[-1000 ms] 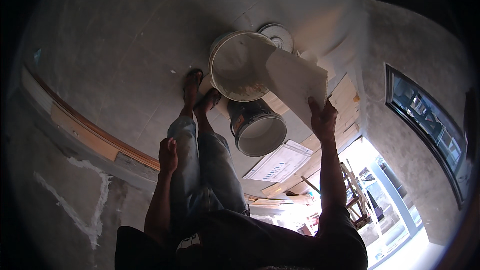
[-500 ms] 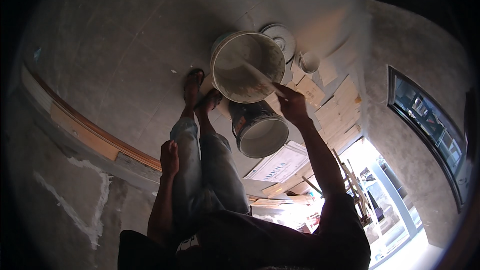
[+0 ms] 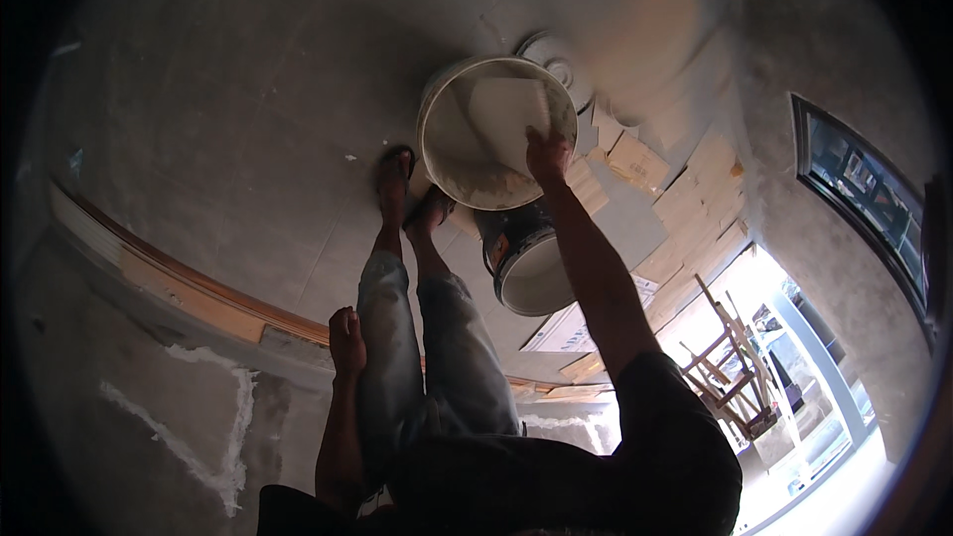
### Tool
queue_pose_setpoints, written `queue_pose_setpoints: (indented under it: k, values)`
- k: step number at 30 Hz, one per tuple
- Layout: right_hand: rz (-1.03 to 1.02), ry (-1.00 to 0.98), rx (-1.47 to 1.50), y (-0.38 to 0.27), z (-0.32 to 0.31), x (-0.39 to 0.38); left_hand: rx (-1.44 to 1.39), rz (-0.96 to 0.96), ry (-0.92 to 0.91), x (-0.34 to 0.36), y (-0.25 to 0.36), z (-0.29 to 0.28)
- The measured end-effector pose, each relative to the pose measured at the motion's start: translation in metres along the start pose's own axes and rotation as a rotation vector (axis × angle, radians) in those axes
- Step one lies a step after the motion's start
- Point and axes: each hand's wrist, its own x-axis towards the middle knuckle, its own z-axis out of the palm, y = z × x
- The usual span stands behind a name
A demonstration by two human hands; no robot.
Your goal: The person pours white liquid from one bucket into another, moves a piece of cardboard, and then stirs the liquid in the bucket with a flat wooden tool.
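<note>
My right hand [image 3: 549,156] reaches down into a large round bucket [image 3: 427,144] with pale residue on its inside. Its fingers are closed round a pale flat tool [image 3: 542,99], whose straight edge shows against the bucket's inside; the exact kind is unclear. Beside my thigh hangs my left hand [image 3: 346,340], fingers curled in and nothing visible in them. A dark bucket [image 3: 511,238] with a pale inside stands close by the large one, partly covered by my right forearm. On the far side lies a round grey lid [image 3: 558,58].
Flattened cardboard [image 3: 635,161] covers the floor to the right. A printed pale board [image 3: 571,331] lies past the dark bucket. Wooden frames [image 3: 735,367] stand by the bright doorway. A window [image 3: 859,179] sits in the right wall; wood trim [image 3: 218,293] runs along the left.
My right hand has moved up and left, from the bucket's rim into its opening. The pale tool now shows broader and steeper. The view has shifted slightly; my left hand stays by my thigh.
</note>
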Motion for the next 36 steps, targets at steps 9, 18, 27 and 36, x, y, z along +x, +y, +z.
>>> queue_pose_setpoints:
  k: [9, 18, 27, 36]
  values:
    - [0.764, 0.583, 0.871, -0.021, 0.051, -0.027, -0.007, 0.005, 0.015, 0.009, 0.025, -0.014]
    - [-0.698, -0.105, -0.116, -0.01, 0.025, -0.007, 0.013, 0.049, -0.048, 0.014, 0.029, -0.009]
    - [-0.758, -0.233, -0.133, -0.007, 0.01, -0.058, 0.177, 0.208, -0.058, 0.017, -0.001, -0.021]
    - [0.444, 0.276, 0.588, -0.016, 0.027, -0.025, 0.134, 0.088, -0.057, 0.015, 0.036, -0.032]
